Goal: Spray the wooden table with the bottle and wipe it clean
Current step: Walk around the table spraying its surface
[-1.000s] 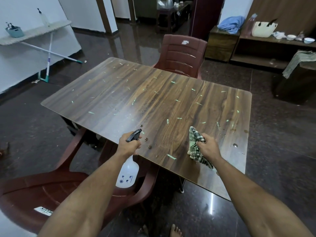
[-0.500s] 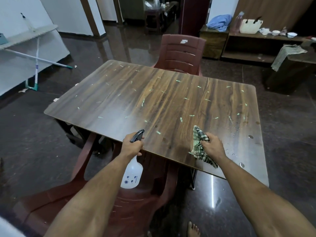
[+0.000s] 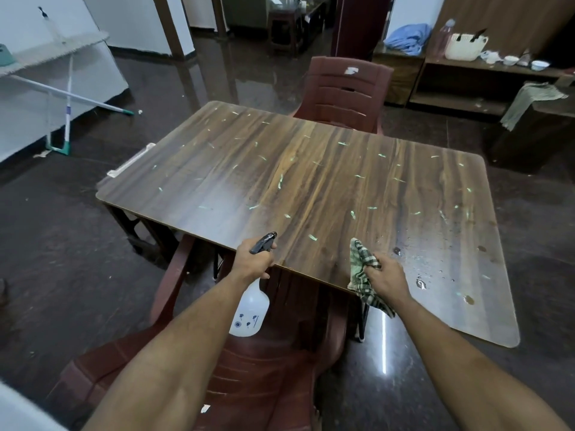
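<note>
Speckled wooden table (image 3: 311, 169), bottle (image 3: 250, 309), cloth (image 3: 361, 265)

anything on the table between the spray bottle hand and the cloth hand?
Head view: between the left hand and right hand, the wooden table is nearly bare: one pale green fleck.
</note>
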